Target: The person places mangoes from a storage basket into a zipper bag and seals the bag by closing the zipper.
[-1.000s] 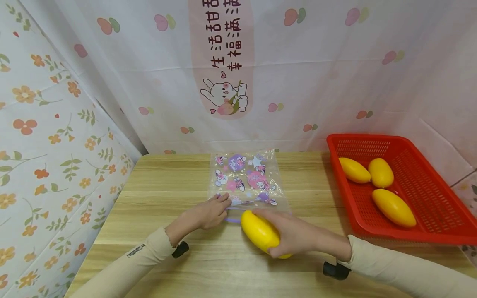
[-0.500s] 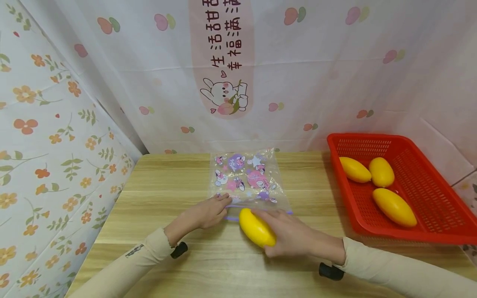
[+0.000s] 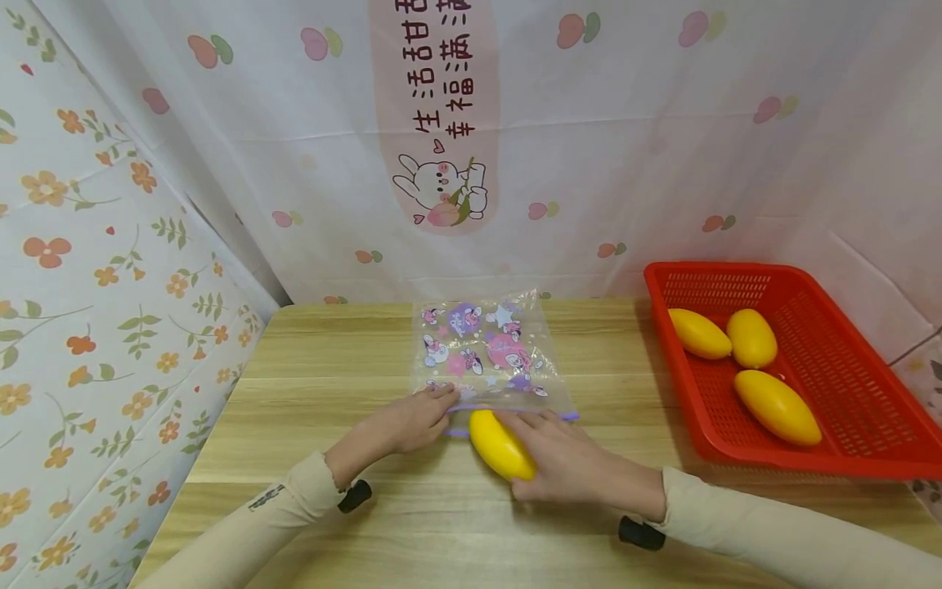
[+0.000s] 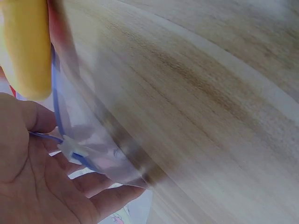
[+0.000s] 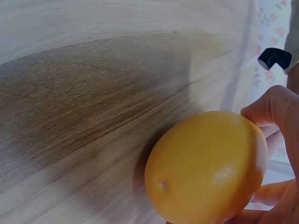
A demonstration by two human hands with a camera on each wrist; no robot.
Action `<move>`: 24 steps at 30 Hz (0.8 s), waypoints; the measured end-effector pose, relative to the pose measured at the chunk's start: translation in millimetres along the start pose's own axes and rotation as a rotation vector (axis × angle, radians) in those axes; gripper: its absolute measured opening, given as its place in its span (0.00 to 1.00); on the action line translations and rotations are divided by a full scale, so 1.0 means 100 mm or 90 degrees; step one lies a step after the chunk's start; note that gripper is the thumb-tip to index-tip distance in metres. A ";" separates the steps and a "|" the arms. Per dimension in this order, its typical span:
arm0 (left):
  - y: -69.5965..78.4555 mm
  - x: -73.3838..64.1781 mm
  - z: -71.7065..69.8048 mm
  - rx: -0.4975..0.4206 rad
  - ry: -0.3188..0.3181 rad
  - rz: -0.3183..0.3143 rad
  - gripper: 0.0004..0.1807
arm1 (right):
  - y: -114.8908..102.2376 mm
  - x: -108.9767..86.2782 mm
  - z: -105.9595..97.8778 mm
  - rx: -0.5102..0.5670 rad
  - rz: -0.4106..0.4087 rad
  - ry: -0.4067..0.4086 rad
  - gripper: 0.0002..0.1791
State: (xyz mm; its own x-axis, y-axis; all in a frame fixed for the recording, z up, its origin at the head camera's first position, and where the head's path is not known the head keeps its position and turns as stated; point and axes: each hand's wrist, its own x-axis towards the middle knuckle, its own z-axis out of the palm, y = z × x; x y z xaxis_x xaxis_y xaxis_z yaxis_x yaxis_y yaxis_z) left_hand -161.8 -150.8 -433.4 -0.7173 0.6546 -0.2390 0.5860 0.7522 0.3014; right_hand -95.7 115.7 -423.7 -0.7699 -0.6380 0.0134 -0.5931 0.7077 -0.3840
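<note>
A clear slider zip bag [image 3: 478, 348], printed with pink and purple cartoon figures, lies flat with its purple-edged mouth towards me. At the mouth's left corner my left hand [image 3: 414, 419] holds the bag edge; in the left wrist view the purple strip passes between thumb and fingers beside the white slider [image 4: 73, 148]. My right hand [image 3: 562, 458] grips a smooth yellow mango [image 3: 500, 446], its far end at the bag's mouth. Whether that tip is inside the bag cannot be made out. In the right wrist view the mango [image 5: 205, 168] is close above the table, thumb on one side.
A red plastic basket [image 3: 706, 425] stands on the right with three more yellow mangoes [image 3: 778, 406] inside. The wooden table [image 3: 331, 352] ends at a printed curtain [image 3: 294, 147] behind, and a flowered cloth [image 3: 110, 327] hangs along the left.
My right hand has carried the mango slightly left and forward, towards the bag's mouth. The left hand has stayed at the bag's corner.
</note>
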 end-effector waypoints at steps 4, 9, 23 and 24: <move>0.00 0.00 0.00 0.006 -0.003 0.007 0.27 | 0.01 0.01 0.03 -0.017 -0.006 0.006 0.50; 0.00 0.00 -0.01 0.005 0.014 0.025 0.26 | 0.00 0.00 0.04 -0.028 -0.015 0.027 0.49; -0.02 -0.01 -0.02 0.026 0.034 0.069 0.23 | -0.01 0.03 0.05 -0.043 -0.030 0.050 0.45; -0.02 -0.01 -0.02 0.025 0.032 0.068 0.24 | -0.01 0.03 0.05 -0.042 -0.030 0.050 0.45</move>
State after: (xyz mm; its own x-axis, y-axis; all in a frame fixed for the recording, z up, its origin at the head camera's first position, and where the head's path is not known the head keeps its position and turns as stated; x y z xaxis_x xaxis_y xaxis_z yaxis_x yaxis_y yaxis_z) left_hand -163.3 -153.4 -431.9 -0.6673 0.7272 -0.1613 0.6736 0.6815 0.2860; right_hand -96.7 111.6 -427.6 -0.7550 -0.6475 0.1036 -0.6418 0.6972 -0.3193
